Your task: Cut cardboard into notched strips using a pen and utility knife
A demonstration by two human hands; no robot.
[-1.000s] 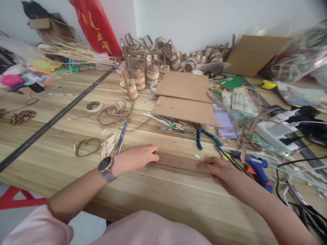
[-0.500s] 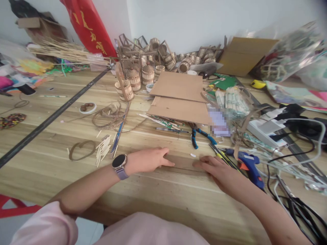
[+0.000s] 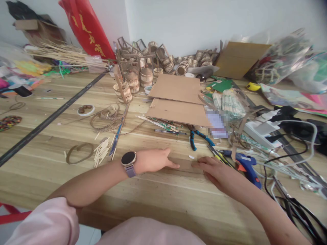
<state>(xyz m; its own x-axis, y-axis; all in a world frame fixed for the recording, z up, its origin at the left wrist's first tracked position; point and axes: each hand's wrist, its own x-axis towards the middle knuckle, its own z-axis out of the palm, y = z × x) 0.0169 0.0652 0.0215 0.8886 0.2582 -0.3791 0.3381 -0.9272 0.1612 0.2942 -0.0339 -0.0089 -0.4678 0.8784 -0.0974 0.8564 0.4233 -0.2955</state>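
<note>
A flat brown strip (image 3: 186, 164), apparently cardboard, lies on the wooden table in front of me. My left hand (image 3: 155, 160) rests over its left part, thumb and forefinger spread apart; the other fingers are hidden beneath the hand. On the strip's right end, the fingertips of my right hand (image 3: 211, 168) are pressed together, holding it against the table. A small white scrap (image 3: 191, 157) lies just beyond the strip. Close to my right hand are a yellow-and-black cutter (image 3: 217, 154) and a blue glue gun (image 3: 247, 166).
Blue-handled pliers (image 3: 200, 139) and cardboard sheets (image 3: 176, 89) lie farther back. Left are short sticks (image 3: 102, 151), a coiled strip (image 3: 79, 154) and a blue ruler (image 3: 116, 137). Small woven baskets (image 3: 123, 92) stand behind. Cables and a white power strip (image 3: 263, 131) crowd the right.
My left hand has slid a little to the right along the strip, nearer my right hand. The right hand stays nearly in place. The camera view has shifted slightly.
</note>
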